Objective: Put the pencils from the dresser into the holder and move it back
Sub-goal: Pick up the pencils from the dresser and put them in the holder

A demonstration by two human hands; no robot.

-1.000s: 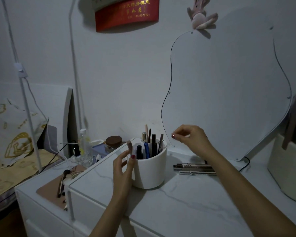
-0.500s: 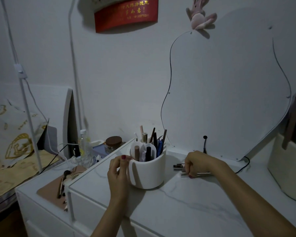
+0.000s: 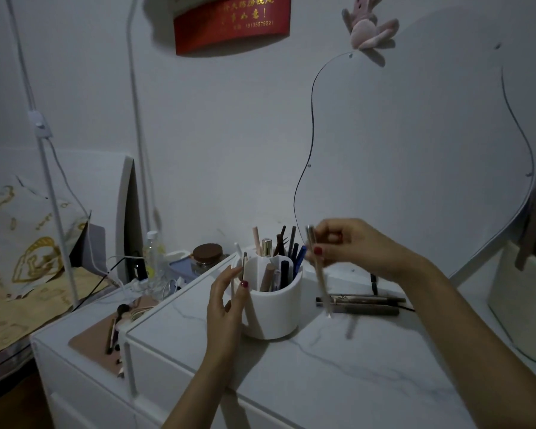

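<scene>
Mid-load right now: my right hand (image 3: 350, 246) has a pencil (image 3: 318, 274) pinched between thumb and fingertips, hanging tip-down just right of the holder (image 3: 276, 308). It's a bit motion-blurred, and there might be a second one in the same pinch, can't really tell. My left hand (image 3: 226, 301) is on the holder's left wall, fingers loosely spread against it, more steadying than gripping.

So I'd say this is the drop-in step. Next move as I see it: swing the tip up over the rim and find a gap, because the compartments nearest my right fingers are already bristling with sticks. The front pocket looks roomiest.

More pencils (image 3: 362, 303) lie on the dresser (image 3: 322, 376) below and just past my right fingers, so a few more trips are needed before pushing the holder back.

Room-wise: plenty of bare top toward me, the mirror (image 3: 415, 150) stands close behind my right knuckles, and the dresser's left edge sits just under my left wrist.
</scene>
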